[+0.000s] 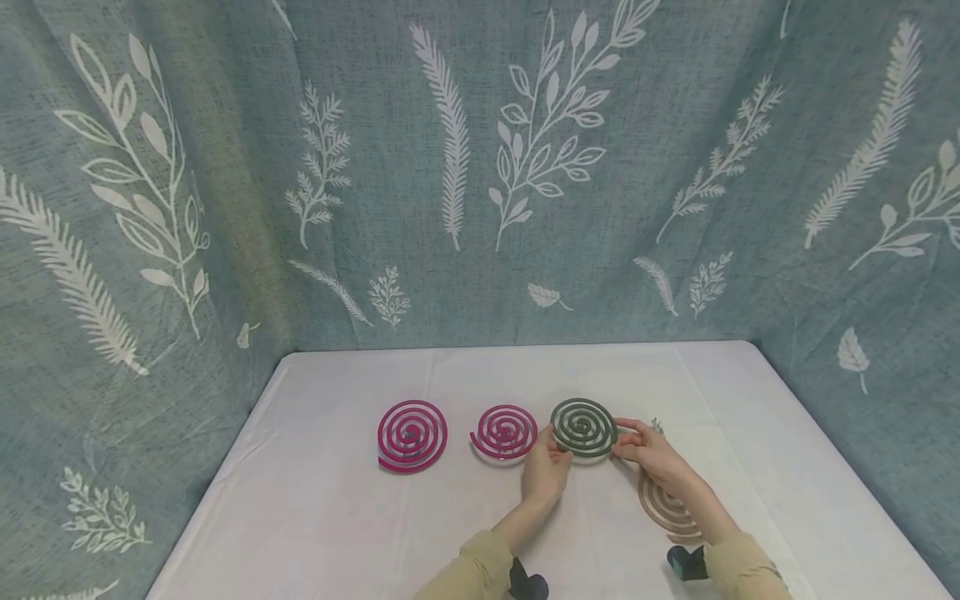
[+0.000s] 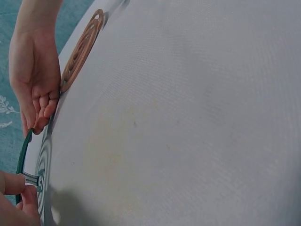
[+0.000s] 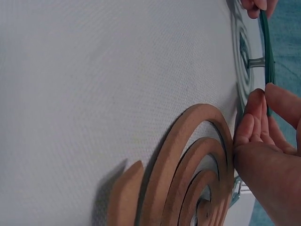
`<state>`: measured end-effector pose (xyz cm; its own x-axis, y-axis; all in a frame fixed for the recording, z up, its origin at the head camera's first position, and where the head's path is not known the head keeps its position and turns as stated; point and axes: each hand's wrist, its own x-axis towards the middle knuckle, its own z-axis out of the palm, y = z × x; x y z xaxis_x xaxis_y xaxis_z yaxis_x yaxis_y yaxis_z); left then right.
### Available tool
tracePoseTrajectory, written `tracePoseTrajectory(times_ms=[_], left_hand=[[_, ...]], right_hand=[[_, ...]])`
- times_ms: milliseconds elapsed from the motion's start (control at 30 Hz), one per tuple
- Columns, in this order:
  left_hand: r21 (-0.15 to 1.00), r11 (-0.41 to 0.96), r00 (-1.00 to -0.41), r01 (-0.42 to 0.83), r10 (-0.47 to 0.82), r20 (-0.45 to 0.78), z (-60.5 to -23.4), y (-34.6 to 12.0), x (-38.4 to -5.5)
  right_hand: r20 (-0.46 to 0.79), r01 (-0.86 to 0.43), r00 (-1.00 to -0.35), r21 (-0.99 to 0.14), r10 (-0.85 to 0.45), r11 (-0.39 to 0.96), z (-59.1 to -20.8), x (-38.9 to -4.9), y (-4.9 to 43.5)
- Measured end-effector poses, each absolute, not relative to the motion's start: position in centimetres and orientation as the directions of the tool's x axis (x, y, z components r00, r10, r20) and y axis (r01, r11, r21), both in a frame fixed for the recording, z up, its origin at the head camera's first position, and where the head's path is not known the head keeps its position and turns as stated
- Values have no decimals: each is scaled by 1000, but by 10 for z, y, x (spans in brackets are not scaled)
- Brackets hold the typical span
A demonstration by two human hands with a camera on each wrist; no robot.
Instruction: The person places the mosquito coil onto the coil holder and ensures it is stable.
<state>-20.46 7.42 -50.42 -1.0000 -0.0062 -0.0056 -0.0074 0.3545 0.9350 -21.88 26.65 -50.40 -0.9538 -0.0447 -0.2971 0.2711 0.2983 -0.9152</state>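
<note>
A green mosquito coil (image 1: pixel 583 427) is held level above the white table, on or just over a small metal stand (image 3: pixel 256 62). My left hand (image 1: pixel 545 471) pinches its left edge between thumb and fingers. On the opposite edge, my right hand (image 1: pixel 656 457) grips it with thumb and fingertips. Below the right wrist lies a brown mosquito coil (image 3: pixel 188 136), partly hidden by that arm in the head view. Two magenta coils, one at far left (image 1: pixel 412 437) and one next to my left hand (image 1: pixel 504 432), appear raised off the tabletop.
Another small metal piece (image 1: pixel 657 425) lies beyond my right hand. A white cloth covers the table (image 1: pixel 337 533). Blue-green curtains (image 1: pixel 480 167) with white leaf prints hang at the back and both sides. Dark wrist devices (image 1: pixel 686 563) sit under the cuffs.
</note>
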Motion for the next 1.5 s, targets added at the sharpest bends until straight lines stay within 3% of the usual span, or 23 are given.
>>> tracePoseTrajectory(times_ms=[1500], left_hand=[[934, 357, -1000, -1, -1, 0, -510, 72, -204]], right_hand=[[-306, 276, -948, -927, -84, 253, -502, -218, 267]])
